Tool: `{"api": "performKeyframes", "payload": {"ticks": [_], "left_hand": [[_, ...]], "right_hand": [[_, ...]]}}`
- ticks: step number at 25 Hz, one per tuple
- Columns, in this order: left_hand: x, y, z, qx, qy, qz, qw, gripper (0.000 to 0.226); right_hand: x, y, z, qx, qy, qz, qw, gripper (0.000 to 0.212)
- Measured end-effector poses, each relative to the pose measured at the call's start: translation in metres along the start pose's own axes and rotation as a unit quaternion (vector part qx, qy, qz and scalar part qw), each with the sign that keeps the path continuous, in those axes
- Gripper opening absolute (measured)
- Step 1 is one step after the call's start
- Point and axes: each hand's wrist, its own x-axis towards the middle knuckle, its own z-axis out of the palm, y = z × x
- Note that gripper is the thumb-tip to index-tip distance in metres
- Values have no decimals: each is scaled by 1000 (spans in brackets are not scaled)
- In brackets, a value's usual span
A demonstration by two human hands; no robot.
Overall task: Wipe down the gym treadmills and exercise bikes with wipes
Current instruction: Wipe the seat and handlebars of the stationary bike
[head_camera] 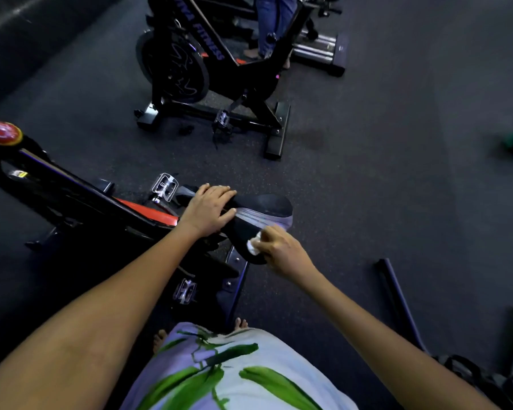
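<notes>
Left hand [209,209] flat on spin bike saddle [261,214], fingers straight, pressing its nose end. Right hand [279,247] clenched around crumpled white wipe [253,245], rubbing against saddle's near side edge.

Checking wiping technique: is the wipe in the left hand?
No, the right hand holds the white wipe against the saddle; the left hand rests flat on it.

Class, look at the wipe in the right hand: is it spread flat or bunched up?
Bunched up. The wipe shows as a small crumpled white wad pinched in the right hand against the saddle.
</notes>
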Motion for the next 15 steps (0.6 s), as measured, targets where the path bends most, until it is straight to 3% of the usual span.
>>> {"api": "performKeyframes", "payload": {"ticks": [4, 6, 9, 15], "left_hand": [[-14, -39, -16, -7, -7, -186, 982, 56], [-22, -49, -21, -112, -33, -248, 962, 58], [-26, -49, -20, -237, -45, -255, 936, 55], [-23, -50, -11, -253, -3, -225, 941, 58]], "right_hand": [[9, -4, 1, 1, 9, 15, 1000, 12], [41, -23, 10, 2, 0, 12, 1000, 16], [50, -30, 20, -24, 3, -24, 999, 6], [-14, -19, 4, -57, 24, 14, 998, 31]]}}
